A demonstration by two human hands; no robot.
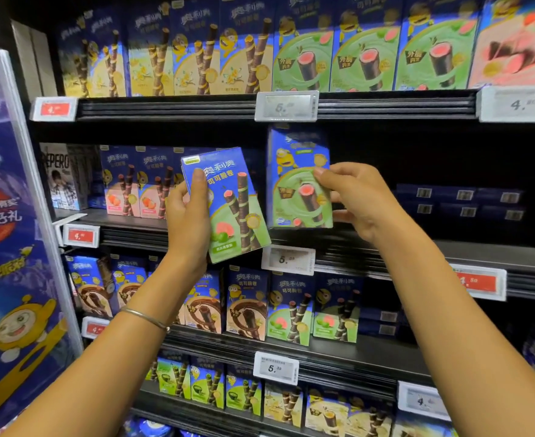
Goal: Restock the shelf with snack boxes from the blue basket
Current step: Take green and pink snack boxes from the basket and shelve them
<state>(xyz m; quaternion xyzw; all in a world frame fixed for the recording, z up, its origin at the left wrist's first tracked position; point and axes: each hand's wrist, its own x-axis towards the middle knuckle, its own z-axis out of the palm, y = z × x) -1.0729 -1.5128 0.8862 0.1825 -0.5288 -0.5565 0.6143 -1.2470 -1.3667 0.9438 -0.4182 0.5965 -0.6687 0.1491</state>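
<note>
**Two boxes at the middle shelf**

The left grip [187, 216] holds the tilted box [237, 209] in front of the middle shelf [449, 247], just left of the upright box [297, 171]. The right grip [354, 197] holds that box at the shelf's front edge. Standing boxes [133, 184] sit behind on the left, and flat stacked boxes [461, 200] lie at the right rear. A price tag [288, 260] hangs below the upright box.

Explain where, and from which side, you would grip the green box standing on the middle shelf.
Probably the right edge at mid-height, thumb on the front face, coming from the right: the green box stands upright with free shelf on that side, while the tilted box in the left hand crowds its left.
</note>
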